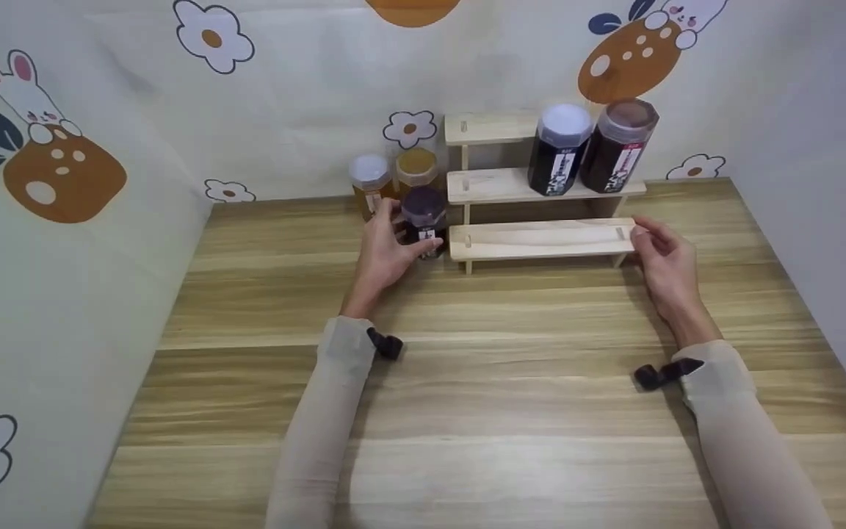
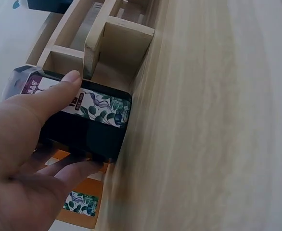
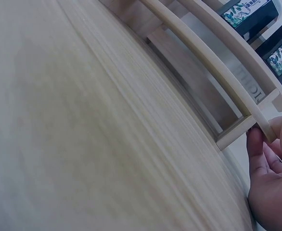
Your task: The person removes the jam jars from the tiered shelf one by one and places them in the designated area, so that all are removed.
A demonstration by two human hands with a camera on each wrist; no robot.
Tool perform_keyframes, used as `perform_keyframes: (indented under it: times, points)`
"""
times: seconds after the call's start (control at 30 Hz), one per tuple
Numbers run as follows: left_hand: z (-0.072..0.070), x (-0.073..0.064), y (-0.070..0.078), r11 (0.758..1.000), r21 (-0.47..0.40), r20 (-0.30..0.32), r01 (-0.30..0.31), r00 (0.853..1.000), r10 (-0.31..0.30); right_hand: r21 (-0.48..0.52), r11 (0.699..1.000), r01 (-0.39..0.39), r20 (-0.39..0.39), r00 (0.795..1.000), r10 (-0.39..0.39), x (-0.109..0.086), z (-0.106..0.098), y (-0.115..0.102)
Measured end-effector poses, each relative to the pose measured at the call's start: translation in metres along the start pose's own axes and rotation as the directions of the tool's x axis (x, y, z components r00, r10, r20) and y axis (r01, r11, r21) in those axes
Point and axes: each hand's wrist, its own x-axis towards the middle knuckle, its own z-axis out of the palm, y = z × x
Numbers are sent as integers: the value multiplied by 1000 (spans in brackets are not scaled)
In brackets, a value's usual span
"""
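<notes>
My left hand [image 1: 385, 250] holds a dark jar [image 1: 424, 213] with a purplish lid, thumb on its near side and fingers round the other. In the left wrist view a leafy label shows on this jar [image 2: 90, 108], which stands close beside the rack's left end. A three-step wooden rack [image 1: 548, 239] is at the back of the table. At its lowest step's right end, my right hand [image 1: 669, 268] pinches the board between thumb and fingers; the right wrist view shows this hand [image 3: 273, 163] at the board's corner. Two dark jars, one white-lidded [image 1: 561, 150] and one brown-lidded [image 1: 620, 147], stand on the middle step.
Behind the left hand stand two amber jars, one with a white lid [image 1: 370, 176] and one with a yellow lid [image 1: 416, 167]. A patterned backdrop [image 1: 305, 95] rises behind the rack and along both sides. The wood-grain table [image 1: 511, 411] stretches in front.
</notes>
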Motion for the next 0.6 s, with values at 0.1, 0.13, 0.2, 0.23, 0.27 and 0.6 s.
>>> perform_keyframes:
  times: [0.1, 0.13, 0.2, 0.23, 0.27, 0.6]
  points:
    - [0, 0, 0, 1000, -10, -7, -3, 1000, 3, 22, 1000, -5, 9, 1000, 5, 1, 0, -1]
    - [1, 0, 0, 1000, -15, -12, -5, 1000, 5, 29, 1000, -7, 14, 1000, 7, 1, 0, -1]
    - [2, 0, 0, 1000, -19, -20, -4, 1000, 4, 46, 999, -14, 23, 1000, 13, 1, 0, -1]
    - [3, -1, 0, 1000, -21, -21, -4, 1000, 4, 50, 999, -15, 25, 1000, 14, 0, 0, -1]
    - [4, -1, 0, 1000, -21, -22, -5, 1000, 5, 55, 998, -18, 28, 999, 16, 0, 0, -2]
    - [5, -4, 3, 999, -38, -10, 15, 1000, -15, 70, 997, -38, 44, 998, 35, -9, 3, -15]
